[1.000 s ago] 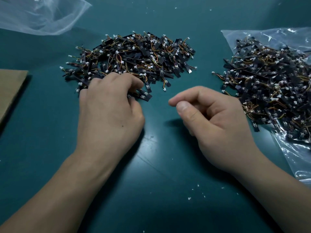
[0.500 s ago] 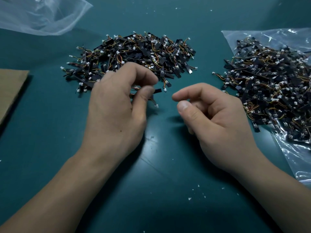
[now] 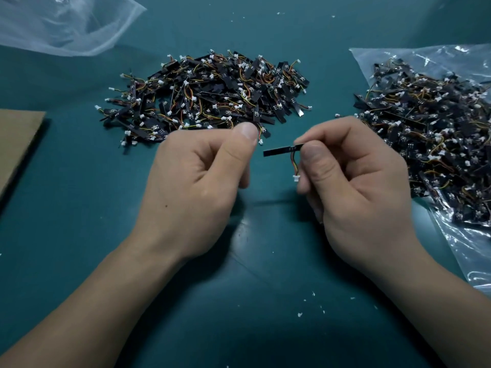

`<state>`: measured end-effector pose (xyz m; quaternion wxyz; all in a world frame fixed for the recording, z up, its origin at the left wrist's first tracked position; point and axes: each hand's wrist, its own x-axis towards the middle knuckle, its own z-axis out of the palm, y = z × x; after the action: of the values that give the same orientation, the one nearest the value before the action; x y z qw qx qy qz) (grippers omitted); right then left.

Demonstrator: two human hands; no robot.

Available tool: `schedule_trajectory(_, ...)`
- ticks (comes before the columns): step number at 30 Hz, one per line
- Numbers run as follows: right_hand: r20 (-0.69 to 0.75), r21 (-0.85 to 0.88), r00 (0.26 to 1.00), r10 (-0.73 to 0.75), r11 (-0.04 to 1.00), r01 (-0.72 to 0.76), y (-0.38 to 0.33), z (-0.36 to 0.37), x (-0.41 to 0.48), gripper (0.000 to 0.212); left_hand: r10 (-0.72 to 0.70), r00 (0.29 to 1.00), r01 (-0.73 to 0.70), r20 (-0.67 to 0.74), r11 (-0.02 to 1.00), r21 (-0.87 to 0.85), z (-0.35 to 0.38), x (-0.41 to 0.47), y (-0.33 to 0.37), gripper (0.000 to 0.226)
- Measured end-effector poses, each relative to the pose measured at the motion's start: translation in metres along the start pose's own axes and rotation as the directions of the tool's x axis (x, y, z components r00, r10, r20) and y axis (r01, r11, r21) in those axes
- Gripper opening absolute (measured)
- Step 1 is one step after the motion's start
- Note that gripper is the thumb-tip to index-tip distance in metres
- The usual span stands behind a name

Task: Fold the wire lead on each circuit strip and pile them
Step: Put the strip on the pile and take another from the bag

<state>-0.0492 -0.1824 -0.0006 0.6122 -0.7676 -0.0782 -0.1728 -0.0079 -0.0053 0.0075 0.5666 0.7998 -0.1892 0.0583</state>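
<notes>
Just in front of middle pile [image 3: 207, 94]: circuit strip [image 3: 279, 151] passed from left hand [image 3: 196, 187], now pinched by right hand [image 3: 353, 187], wire lead [image 3: 294, 166] dangling; left hand curled closed, thumb against forefinger.

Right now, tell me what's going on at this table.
A person is sorting small black circuit strips with coloured wire leads. The right hand pinches one strip by its wired end, lead and white connector hanging down. The left hand is curled beside it, nothing visible in it. One heap lies on the teal table, a second heap on a clear plastic bag.
</notes>
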Motion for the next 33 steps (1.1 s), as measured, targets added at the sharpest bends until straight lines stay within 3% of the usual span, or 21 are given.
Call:
schedule_trajectory(6,0.062,-0.144,0.992,-0.114,0.982,0.122,-0.0044,0.0018,-0.0037,0.011,-0.017,0.989,0.026,0.147,0.998,-0.060,-0.0008,-0.0003,0.0031,0.049)
schedule_trajectory(11,0.004,0.028,0.998,0.064,0.998,-0.064,-0.0051,0.0015,-0.0023,0.009,0.026,0.993,-0.022,0.117,0.999,-0.038,0.0012,0.0001,0.0024,0.036)
schedule_trajectory(14,0.052,-0.037,0.988,0.147,0.989,-0.145,-0.0028,0.0003,0.0007,0.030,0.052,0.988,-0.049,0.143,0.999,-0.023,0.0012,-0.0005,0.0025,0.037)
schedule_trajectory(17,0.093,-0.003,0.979,0.181,0.983,-0.182,-0.0025,-0.0003,0.0023,0.035,0.090,0.985,-0.084,0.146,0.995,-0.049,-0.0015,0.0013,0.0030,0.035)
schedule_trajectory(21,0.189,-0.005,0.971,0.146,0.989,-0.147,-0.0033,-0.0012,0.0018,0.037,0.086,0.977,-0.076,0.193,0.995,-0.058,-0.0001,0.0000,0.0034,0.037)
schedule_trajectory(25,0.182,-0.037,0.975,0.126,0.992,-0.121,-0.0029,-0.0010,0.0017,0.034,0.062,0.964,-0.046,0.259,0.997,-0.067,-0.0012,0.0000,0.0041,0.031)
schedule_trajectory(33,0.212,-0.025,0.967,0.144,0.990,-0.142,-0.0033,-0.0018,0.0009,0.030,0.007,0.976,-0.004,0.218,1.000,-0.014,0.0010,0.0005,0.0059,0.028)
